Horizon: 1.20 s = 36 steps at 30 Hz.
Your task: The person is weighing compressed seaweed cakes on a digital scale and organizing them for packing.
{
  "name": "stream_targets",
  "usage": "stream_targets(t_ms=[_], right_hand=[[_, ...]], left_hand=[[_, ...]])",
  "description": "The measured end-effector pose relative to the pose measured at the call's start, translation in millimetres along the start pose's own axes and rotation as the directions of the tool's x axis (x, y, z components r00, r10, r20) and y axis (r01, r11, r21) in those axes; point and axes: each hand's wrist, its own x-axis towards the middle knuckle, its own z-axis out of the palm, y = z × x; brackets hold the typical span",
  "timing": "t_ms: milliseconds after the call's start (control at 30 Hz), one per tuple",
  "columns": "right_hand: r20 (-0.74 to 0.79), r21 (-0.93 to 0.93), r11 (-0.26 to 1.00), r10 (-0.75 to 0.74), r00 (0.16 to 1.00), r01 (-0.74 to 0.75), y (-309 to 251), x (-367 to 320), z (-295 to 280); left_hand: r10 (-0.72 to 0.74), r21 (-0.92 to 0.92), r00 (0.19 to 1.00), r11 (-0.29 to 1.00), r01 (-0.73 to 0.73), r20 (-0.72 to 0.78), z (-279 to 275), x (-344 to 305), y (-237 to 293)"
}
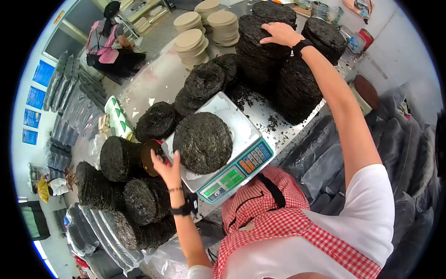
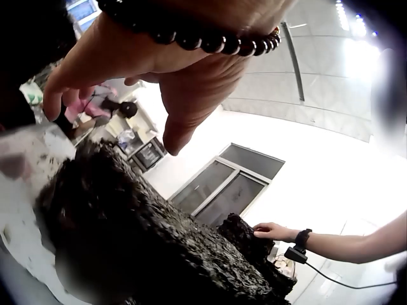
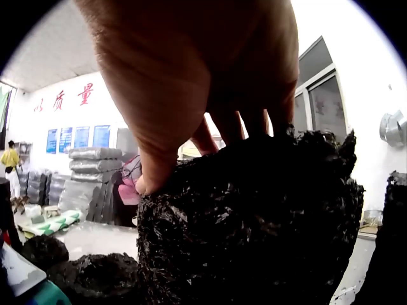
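Observation:
A round cake of dark dried seaweed (image 1: 203, 142) lies on the white pan of a digital scale (image 1: 237, 122), whose green displays are lit. Just left of that cake, my left hand (image 1: 168, 173) hovers with thumb and fingers spread, holding nothing. In the left wrist view, the same hand (image 2: 172, 82) hangs above the dark seaweed edge. My right hand (image 1: 282, 35) rests on top of a tall stack of seaweed rounds (image 1: 262, 56). Seen from the right wrist, its thumb (image 3: 152, 171) lies at the stack's upper edge and the fingers reach across the top.
More seaweed stacks (image 1: 139, 200) crowd the left of the scale, and others (image 1: 325, 39) stand at the far right. Pale round discs (image 1: 190, 46) are piled at the back of the table (image 1: 155, 81). Another person (image 1: 109, 39) sits beyond. Bagged bundles (image 1: 399, 149) line the right wall.

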Motion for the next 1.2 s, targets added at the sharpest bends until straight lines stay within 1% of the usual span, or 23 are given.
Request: stream_targets(t_ms=[67, 167, 200, 267, 467, 500, 567, 600, 633, 667, 700, 733, 767, 833, 867, 900, 933, 1000, 1033, 1100, 1133, 1167, 1200], right_hand=[[0.113, -0.011, 1.0, -0.025, 0.993, 0.026, 7.7, 8.2, 6.5], [0.147, 0.03, 0.995, -0.094, 0.985, 0.091, 13.3, 15.4, -6.4], [0.13, 0.042, 0.995, -0.094, 0.987, 0.089, 12.5, 16.5, -12.9], [0.192, 0.033, 0.999, -0.043, 0.98, 0.037, 6.4, 19.0, -20.4], [0.22, 0.158, 0.987, -0.049, 0.974, 0.014, 23.7, 20.7, -17.5], [0.218, 0.159, 0.987, -0.05, 0.975, 0.015, 23.8, 18.9, -16.3], [0.128, 0.222, 0.971, 0.063, 0.99, -0.091, 24.3, 14.7, -14.1], [0.129, 0.217, 0.972, 0.065, 0.99, -0.092, 20.7, 11.0, -12.9], [-0.005, 0.189, 0.961, 0.205, 0.979, -0.2, 13.3, 7.2, -9.8], [-0.141, 0.18, 0.934, 0.335, 0.932, -0.308, 6.2, 4.2, -7.1], [-0.419, 0.217, 0.922, 0.386, 0.822, -0.322, 8.2, 1.1, -2.9], [-0.541, 0.209, 0.913, 0.407, 0.737, -0.35, 12.8, -1.4, -11.6], [-0.617, 0.246, 0.886, 0.456, 0.642, -0.393, 24.5, -4.1, -13.3], [-0.663, 0.298, 0.902, 0.431, 0.612, -0.313, 35.4, -6.7, 2.8], [-0.523, 0.453, 0.757, 0.653, 0.547, -0.471, 39.8, -25.8, -65.6], [-0.488, 0.479, 0.757, 0.65, 0.583, -0.444, 41.6, -29.3, -75.8], [-0.555, 0.439, 0.788, 0.615, 0.56, -0.431, 45.3, -27.9, -79.2], [-0.684, 0.348, 0.837, 0.534, 0.497, -0.421, 50.0, -26.5, -70.3], [-0.675, 0.354, 0.845, 0.528, 0.516, -0.402, 57.5, -25.2, -66.0], [-0.578, -0.003, 0.947, 0.262, 0.773, -0.322, 78.1, -21.2, -56.0], [-0.575, -0.004, 0.949, 0.257, 0.777, -0.317, 96.9, -20.5, -53.7], [-0.71, 0.052, 0.89, 0.352, 0.611, -0.452, 117.1, -19.0, -52.6], [-0.807, 0.14, 0.811, 0.425, 0.409, -0.568, 124.6, -17.8, -54.4]], left_hand=[[-0.049, -0.064, 0.999, 0.997, 0.05, 0.01, -24.2, -14.5, 22.1], [-0.061, -0.042, 0.998, 0.997, 0.06, -0.02, -47.8, -31.4, 29.5], [-0.058, -0.045, 0.998, 0.997, 0.057, -0.012, -55.0, -34.8, 25.0], [-0.101, -0.105, 0.994, 0.99, 0.098, -0.027, -62.9, -42.9, 21.6], [-0.04, -0.106, 0.998, 0.994, 0.036, -0.038, -65.8, -50.3, 19.0], [-0.036, -0.149, 0.999, 0.988, 0.031, -0.032, -65.6, -50.0, 19.7], [-0.032, -0.197, 0.999, 0.98, 0.026, -0.025, -64.3, -49.1, 20.6], [-0.028, -0.201, 1.0, 0.979, 0.025, -0.015, -63.9, -48.0, 21.0], [-0.024, -0.204, 1.0, 0.979, 0.023, -0.005, -64.2, -46.6, 20.8], [-0.023, -0.204, 1.0, 0.979, 0.022, -0.003, -65.7, -44.9, 20.2], [0.017, -0.228, 1.0, 0.973, -0.02, -0.012, -67.6, -42.4, 19.3], [0.048, -0.248, 0.998, 0.967, -0.053, -0.026, -70.0, -43.6, 21.3], [0.007, -0.266, 0.996, 0.963, -0.031, -0.093, -73.2, -44.2, 25.6], [-0.008, -0.272, 0.986, 0.962, -0.038, -0.168, -82.7, -44.9, 39.4], [-0.012, -0.277, 0.974, 0.959, -0.053, -0.228, -91.5, -50.0, 40.6], [-0.011, -0.246, 0.968, 0.968, -0.053, -0.252, -103.0, -52.7, 35.6], [-0.007, -0.222, 0.96, 0.973, -0.058, -0.281, -111.4, -52.9, 29.6], [-0.073, -0.273, 0.953, 0.962, -0.011, -0.293, -124.7, -55.1, 25.7], [-0.094, -0.269, 0.947, 0.963, 0.008, -0.308, -125.8, -58.8, 24.0], [-0.091, -0.324, 0.956, 0.946, -0.005, -0.281, -130.1, -61.0, 25.8], [-0.098, -0.325, 0.954, 0.946, 0.0, -0.283, -131.8, -63.3, 25.7], [-0.087, -0.33, 0.951, 0.944, -0.017, -0.296, -132.0, -66.3, 24.6], [-0.073, -0.327, 0.948, 0.944, -0.034, -0.309, -136.6, -68.6, 26.0]])
